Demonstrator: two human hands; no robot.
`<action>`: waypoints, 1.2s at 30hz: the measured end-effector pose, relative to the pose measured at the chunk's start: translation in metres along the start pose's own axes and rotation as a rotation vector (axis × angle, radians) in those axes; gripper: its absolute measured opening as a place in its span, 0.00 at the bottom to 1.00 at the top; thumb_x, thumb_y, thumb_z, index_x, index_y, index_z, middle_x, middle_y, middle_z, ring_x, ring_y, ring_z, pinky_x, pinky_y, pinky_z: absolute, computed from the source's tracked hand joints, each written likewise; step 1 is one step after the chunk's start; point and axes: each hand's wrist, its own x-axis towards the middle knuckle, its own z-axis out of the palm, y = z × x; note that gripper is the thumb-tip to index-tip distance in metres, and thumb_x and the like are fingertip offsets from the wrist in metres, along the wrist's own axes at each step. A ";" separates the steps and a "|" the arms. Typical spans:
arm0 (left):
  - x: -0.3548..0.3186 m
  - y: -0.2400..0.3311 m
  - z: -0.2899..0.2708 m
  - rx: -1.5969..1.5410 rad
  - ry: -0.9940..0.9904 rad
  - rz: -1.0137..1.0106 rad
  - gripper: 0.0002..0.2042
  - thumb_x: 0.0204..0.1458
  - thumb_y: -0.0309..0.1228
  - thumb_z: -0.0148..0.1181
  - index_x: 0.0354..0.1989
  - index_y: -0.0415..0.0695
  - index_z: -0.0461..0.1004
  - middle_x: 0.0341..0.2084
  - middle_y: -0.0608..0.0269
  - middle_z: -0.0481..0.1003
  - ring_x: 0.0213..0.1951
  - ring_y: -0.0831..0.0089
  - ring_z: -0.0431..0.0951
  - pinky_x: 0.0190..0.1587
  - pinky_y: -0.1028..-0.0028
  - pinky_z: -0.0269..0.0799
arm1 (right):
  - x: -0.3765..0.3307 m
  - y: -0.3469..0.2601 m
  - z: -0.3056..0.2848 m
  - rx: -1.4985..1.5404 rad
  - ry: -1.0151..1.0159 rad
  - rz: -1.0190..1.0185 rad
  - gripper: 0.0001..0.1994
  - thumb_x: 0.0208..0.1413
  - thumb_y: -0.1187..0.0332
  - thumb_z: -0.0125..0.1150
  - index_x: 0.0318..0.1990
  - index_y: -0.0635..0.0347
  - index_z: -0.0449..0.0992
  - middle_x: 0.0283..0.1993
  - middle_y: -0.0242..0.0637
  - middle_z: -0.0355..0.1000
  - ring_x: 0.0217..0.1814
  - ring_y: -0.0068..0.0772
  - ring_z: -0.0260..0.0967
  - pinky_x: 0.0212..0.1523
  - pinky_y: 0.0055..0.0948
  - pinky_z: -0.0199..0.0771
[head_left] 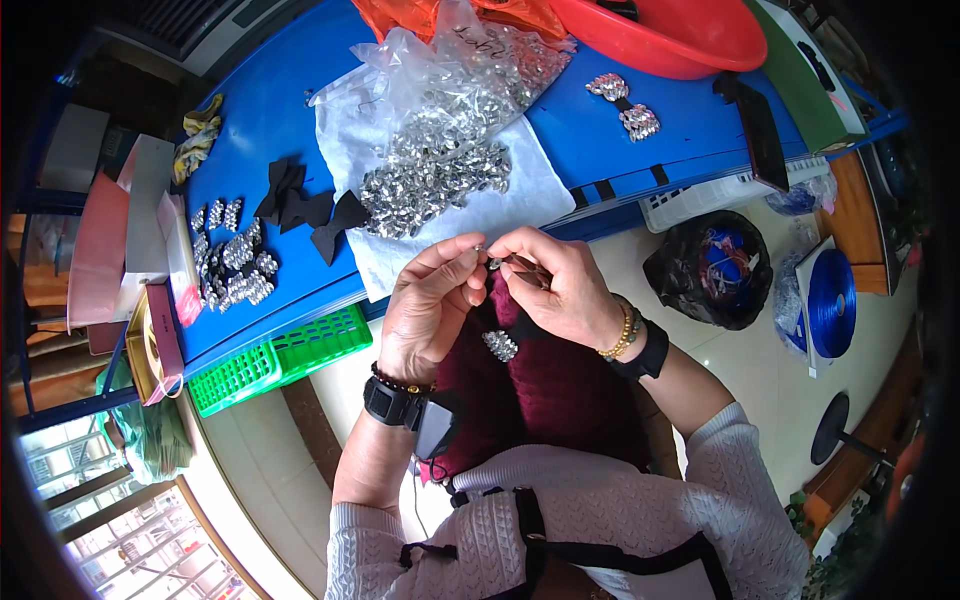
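Note:
Above my lap, my left hand [425, 310] is closed in a pinch on a small clear rhinestone [480, 250]. My right hand [570, 295] meets it fingertip to fingertip, its fingers closed round a small dark piece [528, 270] whose kind I cannot make out. A cluster of sparkling rhinestones [500, 346] rests on my dark red trousers just below the hands. Beyond them, a heap of loose rhinestones [435, 180] lies on a white sheet [545, 180], partly under a clear plastic bag [470, 55] with more of them inside.
On the blue table [630, 150] are black fabric bows [290, 205], finished rhinestone clusters [240, 250], a rhinestone bow [625, 105], a red basin [680, 35] and a phone-like dark slab [760, 135]. Below stand a green basket [290, 355], a black bag [705, 270] and a blue ribbon spool [832, 300].

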 end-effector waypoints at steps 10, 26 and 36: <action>0.000 -0.005 0.001 -0.013 0.005 0.064 0.08 0.52 0.23 0.53 0.40 0.39 0.72 0.29 0.64 0.74 0.28 0.78 0.72 0.30 0.80 0.68 | -0.001 -0.003 0.001 -0.032 0.019 -0.053 0.08 0.46 0.81 0.53 0.35 0.63 0.70 0.20 0.26 0.65 0.21 0.09 0.56 0.21 0.14 0.58; -0.002 -0.012 0.013 0.455 0.081 0.453 0.21 0.49 0.16 0.52 0.52 0.40 0.59 0.29 0.63 0.70 0.25 0.80 0.70 0.25 0.81 0.67 | -0.004 0.003 0.007 -0.018 0.059 -0.022 0.11 0.46 0.83 0.53 0.38 0.64 0.66 0.19 0.29 0.65 0.21 0.11 0.58 0.22 0.15 0.59; -0.004 -0.013 0.015 0.298 0.079 0.359 0.26 0.48 0.13 0.51 0.56 0.41 0.53 0.28 0.62 0.69 0.25 0.81 0.69 0.24 0.84 0.66 | -0.005 0.003 0.006 -0.063 0.006 -0.094 0.12 0.47 0.84 0.50 0.40 0.64 0.64 0.17 0.29 0.62 0.18 0.13 0.55 0.19 0.16 0.56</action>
